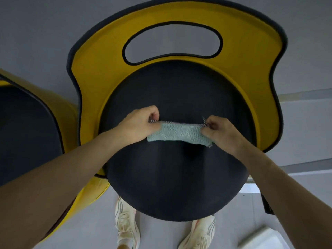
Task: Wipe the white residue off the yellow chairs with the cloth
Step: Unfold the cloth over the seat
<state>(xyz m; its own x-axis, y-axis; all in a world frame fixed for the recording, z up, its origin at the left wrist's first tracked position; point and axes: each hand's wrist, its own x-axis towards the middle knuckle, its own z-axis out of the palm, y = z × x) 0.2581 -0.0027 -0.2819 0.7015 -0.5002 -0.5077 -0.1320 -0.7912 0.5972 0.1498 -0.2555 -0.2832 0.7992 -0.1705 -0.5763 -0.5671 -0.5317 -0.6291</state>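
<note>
A yellow chair [100, 72] with a dark round seat [172, 177] and a handle cut-out in its curved back stands right below me. Over the seat I hold a light teal cloth [179, 133] stretched between both hands. My left hand [142, 121] grips the cloth's left end with curled fingers. My right hand [220, 131] pinches its right end. The cloth hangs just above the seat's middle. No white residue shows on the yellow back from here.
A second yellow chair [59, 112] with a dark seat stands close on the left, almost touching the first. My two pale sneakers [125, 225] are on the grey floor under the seat's front edge. A white object [260, 238] lies at the lower right.
</note>
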